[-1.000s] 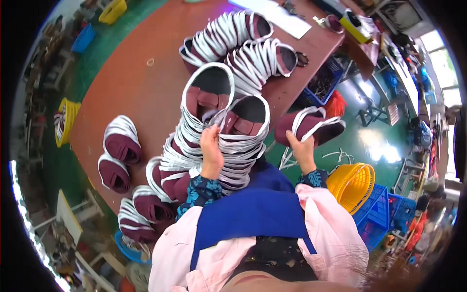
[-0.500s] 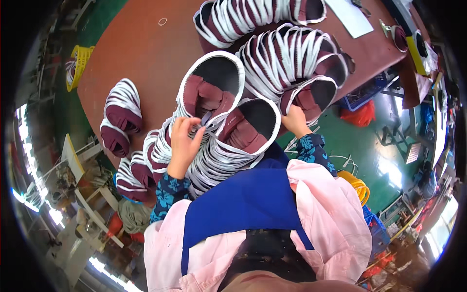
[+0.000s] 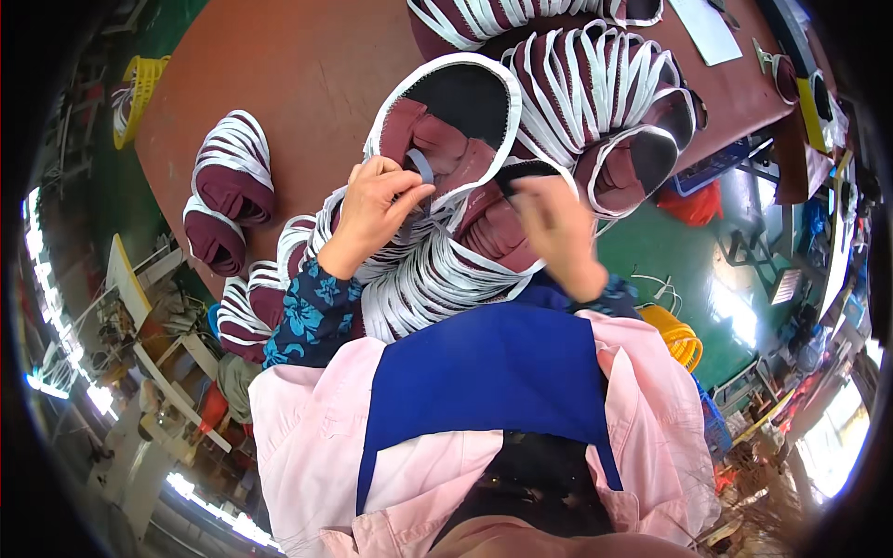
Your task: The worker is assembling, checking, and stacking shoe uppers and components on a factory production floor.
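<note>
Maroon shoe uppers with white stitched edging and black insides lie in nested rows in front of me. My left hand [image 3: 377, 212] is closed, thumb and fingers pinching a thin grey strip [image 3: 421, 167] at the edge of the top shoe upper [image 3: 446, 130] of one row. My right hand [image 3: 561, 232] hovers over the neighbouring shoe upper [image 3: 493, 228]; its fingers are smeared by motion. Whether it touches or holds anything cannot be made out. Beyond it a long row of nested shoe uppers [image 3: 595, 88] leans to the right.
The brown table [image 3: 307, 56] carries smaller stacks of shoe uppers [image 3: 231, 172] at the left. A white sheet [image 3: 707, 33] lies at the far right. Off the table are a yellow basket [image 3: 139, 98], a red bag [image 3: 690, 205] and a yellow-orange basket [image 3: 672, 337].
My right hand has left the right-hand row's end upper and moved left to the middle one. My left hand still pinches the grey strip. The view has shifted slightly.
</note>
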